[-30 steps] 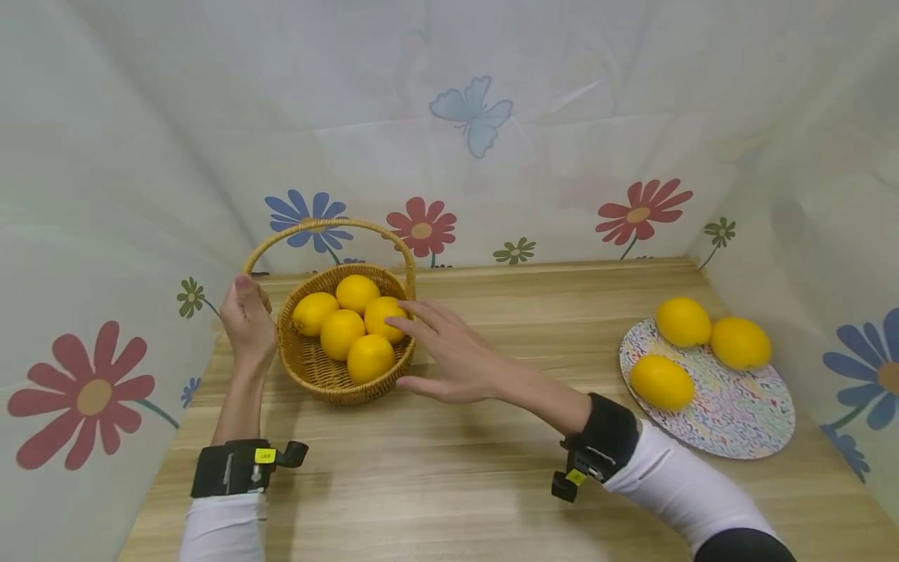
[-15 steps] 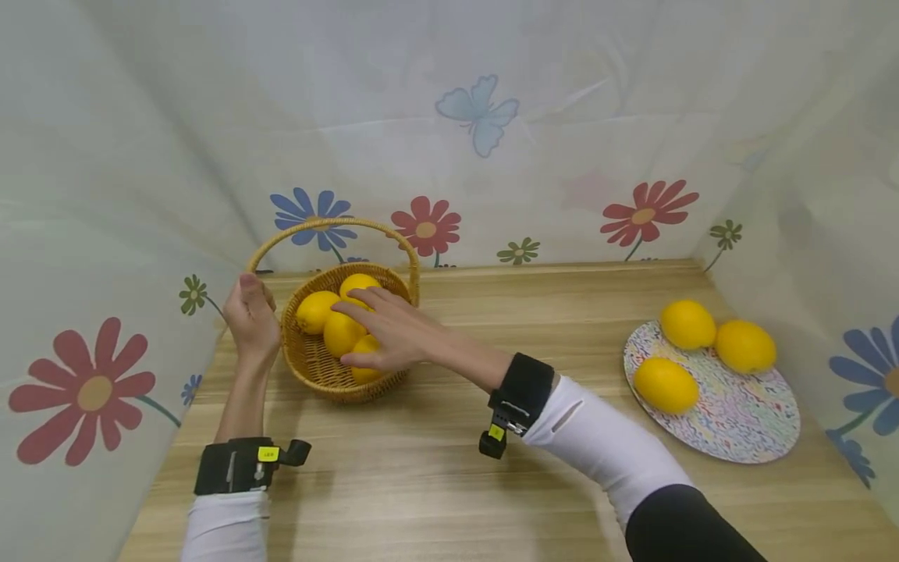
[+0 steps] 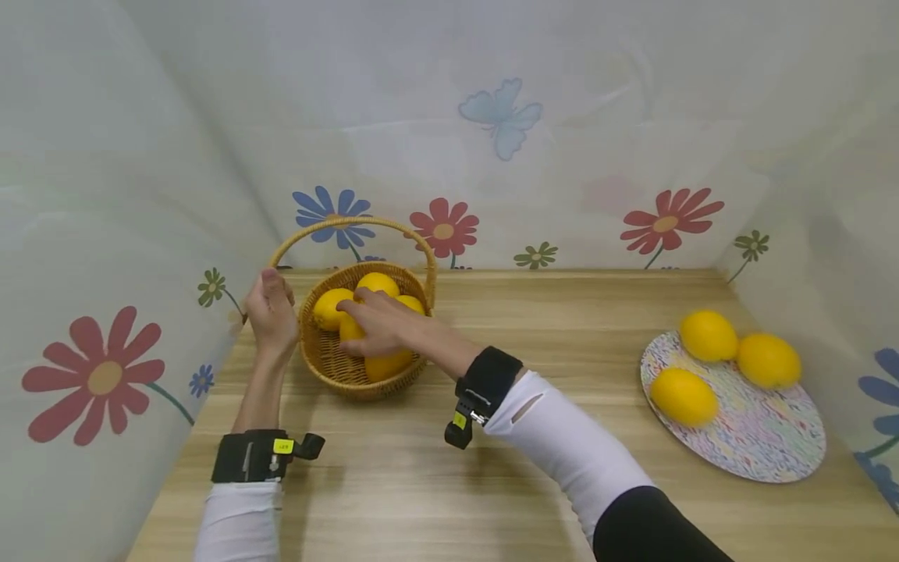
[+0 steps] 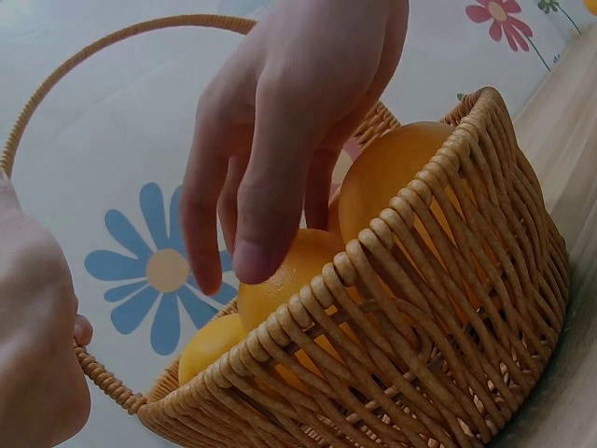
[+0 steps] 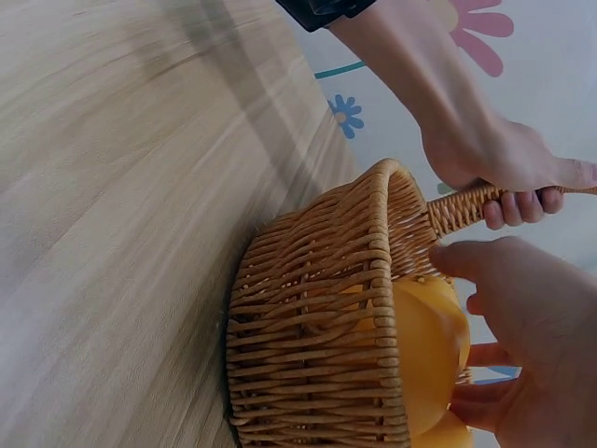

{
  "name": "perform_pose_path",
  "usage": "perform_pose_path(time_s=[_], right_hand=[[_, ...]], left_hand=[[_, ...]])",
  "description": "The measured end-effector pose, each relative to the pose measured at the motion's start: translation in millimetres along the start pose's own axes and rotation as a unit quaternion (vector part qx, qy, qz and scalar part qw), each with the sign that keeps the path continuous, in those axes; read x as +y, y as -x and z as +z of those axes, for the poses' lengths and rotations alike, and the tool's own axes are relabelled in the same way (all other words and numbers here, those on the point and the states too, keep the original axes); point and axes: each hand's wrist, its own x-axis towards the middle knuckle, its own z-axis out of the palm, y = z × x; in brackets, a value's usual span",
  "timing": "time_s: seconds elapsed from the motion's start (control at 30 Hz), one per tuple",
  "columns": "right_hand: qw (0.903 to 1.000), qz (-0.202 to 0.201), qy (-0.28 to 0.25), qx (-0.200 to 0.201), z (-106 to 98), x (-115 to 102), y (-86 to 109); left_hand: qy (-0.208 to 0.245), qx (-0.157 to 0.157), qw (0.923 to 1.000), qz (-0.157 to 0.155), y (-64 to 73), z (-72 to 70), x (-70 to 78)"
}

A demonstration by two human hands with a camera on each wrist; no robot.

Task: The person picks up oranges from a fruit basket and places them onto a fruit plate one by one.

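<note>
A round wicker basket [image 3: 337, 382] with several lemons in it stands at the left of the table. At the left base of its tall handle [image 3: 351, 222], my left hand [image 3: 272, 316] grips the woven cane with curled fingers. My right hand [image 3: 382, 324] reaches down over the basket, its fingers spread above the middle lemon [image 4: 289, 280]. In the left wrist view the thumb tip is at that lemon's surface, and the other fingers point down on the far side. Part of the fruit is hidden beneath the hand. Another lemon [image 3: 332, 310] lies at the basket's left.
At the right is an oval plate [image 3: 765, 441] with a colourful speckled pattern. It bears three lemons [image 3: 684, 397] on its far and left parts. Flower-printed white sheeting [image 3: 562, 156] encloses the wooden table [image 3: 534, 343] at the back and sides.
My right hand has moved left from the basket's right rim to over the lemons inside. The left hand keeps its grip on the handle. The head view has shifted slightly.
</note>
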Motion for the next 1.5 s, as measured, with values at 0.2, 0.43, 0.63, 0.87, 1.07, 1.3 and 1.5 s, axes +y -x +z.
perform_pose_path(time_s=[0.2, 0.43, 0.63, 0.87, 1.07, 1.3, 1.5], right_hand=[[0.9994, 0.012, -0.025, -0.019, 16, 9, -22.3], [0.9997, 0.004, 0.011, -0.022, 45, 31, -56.1], [0.9997, 0.000, 0.021, -0.012, 45, 26, -55.2], [0.9993, -0.003, 0.037, -0.003, 14, -7, -19.9], [0.9987, -0.004, 0.050, 0.007, 11, -10, -15.6], [0.9991, -0.017, 0.025, 0.028, 6, -7, -12.7], [0.9950, -0.046, -0.029, 0.083, -3, -5, -1.7]], left_hand=[[0.004, 0.002, 1.0000, -0.001, -0.3, 2.8, -2.5], [0.005, -0.009, 0.9999, -0.006, -2.8, -0.9, -2.7], [-0.014, -0.010, 0.9998, -0.011, -1.6, -2.9, 1.1], [-0.009, -0.005, 0.9997, -0.023, -0.5, -5.4, -0.1], [0.004, -0.018, 0.9998, -0.011, -0.6, -3.1, 0.8], [-0.004, -0.015, 0.9999, -0.002, -0.3, -3.5, 1.1], [-0.001, -0.015, 0.9999, -0.004, 0.2, -4.7, 3.4]])
